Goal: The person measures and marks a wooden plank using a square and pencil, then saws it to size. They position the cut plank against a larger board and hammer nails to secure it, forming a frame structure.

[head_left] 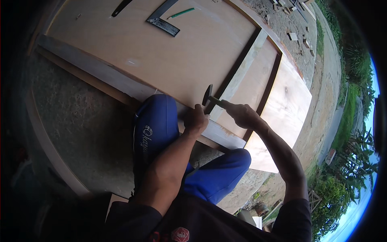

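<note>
My right hand (243, 115) is wrapped round the handle of a hammer (207, 95), whose dark head hangs over the near edge of a wooden panel frame. Just below the hammer head, my left hand (196, 121) is closed, fingers pinched at the frame's near rail (223, 136). Whatever those fingers hold, if anything, is too small to make out. A pale wooden crossbar (242, 70) runs away from my hands across the brown plywood panel (173, 60). My knees in blue trousers press close to the rail on both sides of my left arm.
On the panel's far part lie a try square (163, 26), a green pencil (181, 13) and a dark-handled tool (121, 8). A lighter plywood sheet (286, 101) sits at the right. Wood offcuts (292, 36) are scattered on the ground beyond, with plants (334, 197) farther right.
</note>
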Demonstrator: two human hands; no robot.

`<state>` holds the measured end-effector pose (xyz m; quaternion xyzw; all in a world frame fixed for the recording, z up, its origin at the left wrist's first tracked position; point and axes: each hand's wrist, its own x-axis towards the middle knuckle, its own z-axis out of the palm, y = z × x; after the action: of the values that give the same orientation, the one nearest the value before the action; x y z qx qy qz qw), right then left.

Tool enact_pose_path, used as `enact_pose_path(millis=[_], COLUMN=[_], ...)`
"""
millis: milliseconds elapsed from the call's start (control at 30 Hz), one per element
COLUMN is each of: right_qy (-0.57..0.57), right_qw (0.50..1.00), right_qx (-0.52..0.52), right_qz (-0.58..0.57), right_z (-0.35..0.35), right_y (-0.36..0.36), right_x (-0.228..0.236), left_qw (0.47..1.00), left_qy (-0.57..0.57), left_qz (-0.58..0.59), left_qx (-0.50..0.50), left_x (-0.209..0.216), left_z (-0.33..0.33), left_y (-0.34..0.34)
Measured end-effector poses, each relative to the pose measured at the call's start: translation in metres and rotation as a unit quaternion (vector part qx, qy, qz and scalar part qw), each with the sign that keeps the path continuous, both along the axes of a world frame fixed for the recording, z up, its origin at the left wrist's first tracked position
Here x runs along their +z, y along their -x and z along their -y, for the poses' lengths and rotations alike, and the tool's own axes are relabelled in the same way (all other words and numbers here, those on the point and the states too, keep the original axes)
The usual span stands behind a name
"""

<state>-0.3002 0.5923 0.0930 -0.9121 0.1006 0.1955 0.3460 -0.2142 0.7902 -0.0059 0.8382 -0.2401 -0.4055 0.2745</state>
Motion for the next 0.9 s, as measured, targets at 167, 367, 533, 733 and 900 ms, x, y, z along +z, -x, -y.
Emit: enact_pose_path(millis=[167,367,533,733,900], right_qy=[0.030,0.069,0.018,0.055,0.039], right_qw=[0.999,0.975,0.996,0.990,0.996], right_qx=[-0.023,-0.211,0.002,-0.118,-0.076], right_qz=[-0.021,0.030,-0.084,-0.058,0.042], right_z=[-0.006,-0.015,-0.012,-0.021,-0.010], right_y=[-0.002,-0.033,-0.003,-0.020,-0.010], right_x=[0.004,0.042,0.020,0.035,0.022], left_qw=[0.999,0.999,0.999,0.999,0.997], left_qy=[-0.026,-0.004,-0.016,-0.032,-0.014], left_qz=[-0.026,0.051,0.029,0.026,0.077], left_qx=[0.016,0.006,0.018,0.011,-0.008], left_x=[-0.003,0.005,0.008,0.002,-0.011], left_z=[0.004,-0.012,-0.006,-0.015,-0.015], left_y=[-0.007,0.005,-0.001,0.003,0.005])
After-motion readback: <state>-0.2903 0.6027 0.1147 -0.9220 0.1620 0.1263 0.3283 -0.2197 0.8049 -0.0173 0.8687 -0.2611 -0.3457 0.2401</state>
